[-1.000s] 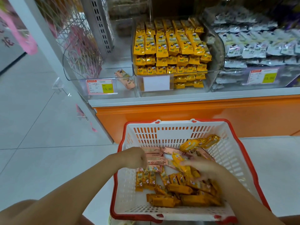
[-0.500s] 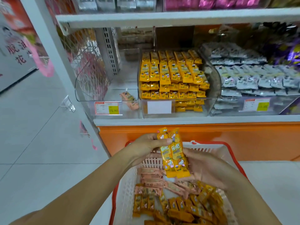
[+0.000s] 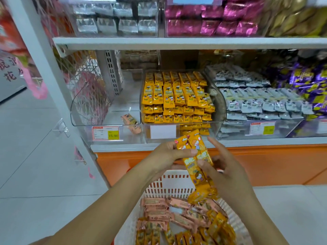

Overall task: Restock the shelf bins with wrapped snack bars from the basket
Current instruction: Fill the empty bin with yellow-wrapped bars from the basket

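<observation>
A person is holding a bunch of yellow snack bars point(image 3: 196, 160) above a white basket point(image 3: 174, 183). The left hand point(image 3: 168, 153) is gripping their upper ends, thumb across the front, while the right hand point(image 3: 230, 168) is pinching them lower down. Pink bars point(image 3: 159, 208) are lying in the basket. Behind, a middle bin point(image 3: 218, 103) is holding stacked yellow packs, and one pink bar point(image 3: 131, 122) is lying in the left bin point(image 3: 106, 121).

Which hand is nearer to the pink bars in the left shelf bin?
Left. The left hand sits below-right of the pink bars; the right hand is farther right.
</observation>
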Demonstrator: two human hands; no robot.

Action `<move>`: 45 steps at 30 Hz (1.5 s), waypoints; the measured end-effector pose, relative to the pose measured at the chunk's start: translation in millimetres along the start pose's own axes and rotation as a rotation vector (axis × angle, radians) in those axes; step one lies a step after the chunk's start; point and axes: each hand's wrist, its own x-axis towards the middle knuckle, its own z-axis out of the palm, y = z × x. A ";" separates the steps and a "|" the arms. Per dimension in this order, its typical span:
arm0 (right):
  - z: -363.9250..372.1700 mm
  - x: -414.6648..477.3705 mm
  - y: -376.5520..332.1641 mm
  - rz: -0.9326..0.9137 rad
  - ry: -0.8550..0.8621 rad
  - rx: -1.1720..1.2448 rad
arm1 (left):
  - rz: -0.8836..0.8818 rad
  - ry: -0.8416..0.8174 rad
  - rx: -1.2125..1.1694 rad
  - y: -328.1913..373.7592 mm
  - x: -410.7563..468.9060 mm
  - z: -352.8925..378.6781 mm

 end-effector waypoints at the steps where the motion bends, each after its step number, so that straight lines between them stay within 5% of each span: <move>1: 0.0 -0.3 -1.4 -0.070 0.043 -0.059 | 0.032 0.035 0.014 5.0 0.9 1.9; 9: 8.9 22.9 -23.5 -0.482 0.377 -0.644 | 0.278 0.171 0.074 48.8 3.0 13.2; 12: -4.7 49.2 -47.1 -0.383 0.340 -0.584 | 0.350 0.264 0.116 62.3 6.6 3.6; 16: -28.1 105.7 -68.5 -0.236 0.347 -0.679 | 0.458 0.476 0.565 67.1 14.1 -23.3; 24: -18.0 184.7 -86.7 -0.018 0.266 -0.933 | 0.427 0.442 0.682 69.9 28.9 -40.4; 35: 4.2 188.3 -73.6 -0.040 0.341 -0.943 | 0.412 0.449 0.656 66.3 40.4 -36.3; 45: -33.5 198.4 -96.7 0.090 0.221 -0.488 | 0.448 0.461 0.690 68.9 30.5 -36.7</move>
